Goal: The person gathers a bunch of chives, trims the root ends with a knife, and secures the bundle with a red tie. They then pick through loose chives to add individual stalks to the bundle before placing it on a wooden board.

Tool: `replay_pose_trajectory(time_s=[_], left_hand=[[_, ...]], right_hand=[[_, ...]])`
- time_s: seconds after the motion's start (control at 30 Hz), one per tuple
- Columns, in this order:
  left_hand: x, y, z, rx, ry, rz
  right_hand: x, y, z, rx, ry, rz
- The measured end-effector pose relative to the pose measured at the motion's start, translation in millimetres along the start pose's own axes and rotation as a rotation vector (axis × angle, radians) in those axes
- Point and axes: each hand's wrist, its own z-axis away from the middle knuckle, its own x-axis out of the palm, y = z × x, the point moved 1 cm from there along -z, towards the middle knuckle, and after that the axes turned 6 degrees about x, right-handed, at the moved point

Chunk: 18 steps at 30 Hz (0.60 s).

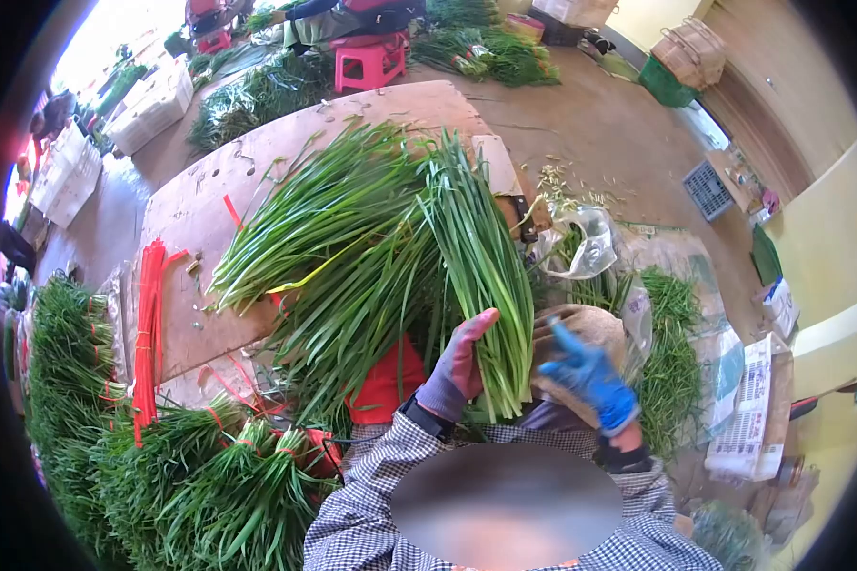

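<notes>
A loose bunch of garlic chives [481, 257] slants from the leafy pile down to my lap, its pale stem ends toward me. My left hand [459, 366], in a purple-grey glove, holds the bunch from its left side near the stems; some of its fingers are hidden. To the right of the stems, my right hand [590, 373], in a blue glove, is apart from the bunch with fingers spread and slightly blurred. More garlic chives [343, 219] lie heaped on the board [186, 224], with a yellow strip across them.
Red ties [149, 333] hang over the board's left side. Tied green bundles [229, 476] are stacked at the lower left. A clear plastic bag [586, 243] and loose greens [673, 352] lie to the right. A pink stool [369, 62] with a seated person stands beyond the board.
</notes>
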Motion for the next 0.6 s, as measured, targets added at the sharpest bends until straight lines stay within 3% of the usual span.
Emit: replay_pose_trajectory(time_s=[0.07,0.13,0.17,0.2,0.23,0.3,0.33,0.4,0.5,0.53,0.6], left_hand=[[-9.7,-10.4,-1.0,0.223,0.226,0.039],[5.0,2.4,2.4,0.246,0.187,0.058],[10.2,7.3,4.6,0.270,0.150,0.086],[3.0,4.1,9.5,0.362,0.235,-0.002],[4.5,11.5,19.4,0.212,-0.048,0.213],[23.2,3.7,49.8,0.178,0.157,0.024],[18.1,-2.4,58.0,0.181,0.165,0.022],[9.8,-12.3,71.4,0.114,0.215,-0.321],[8.8,-10.3,74.3,0.016,0.332,-0.381],[3.6,-10.7,72.7,0.070,0.371,-0.358],[8.5,-9.8,74.9,0.013,0.252,-0.318]], right_hand=[[44.8,10.6,-5.4,-0.068,0.035,-0.118],[55.4,15.3,-11.1,-0.146,0.059,-0.231],[53.4,17.6,-11.8,-0.079,0.063,-0.262],[52.7,18.7,-13.5,-0.013,0.066,-0.292],[55.0,17.8,-15.7,-0.020,0.062,-0.294],[64.2,19.8,-15.0,0.007,0.041,-0.571],[68.6,25.0,-15.7,-0.015,0.082,-0.438],[72.2,23.4,-11.3,-0.013,0.070,-0.383],[76.3,27.6,-7.0,-0.037,0.096,-0.351],[72.2,18.8,-2.0,-0.036,0.074,-0.404],[72.0,21.1,3.4,-0.055,0.026,-0.449]])
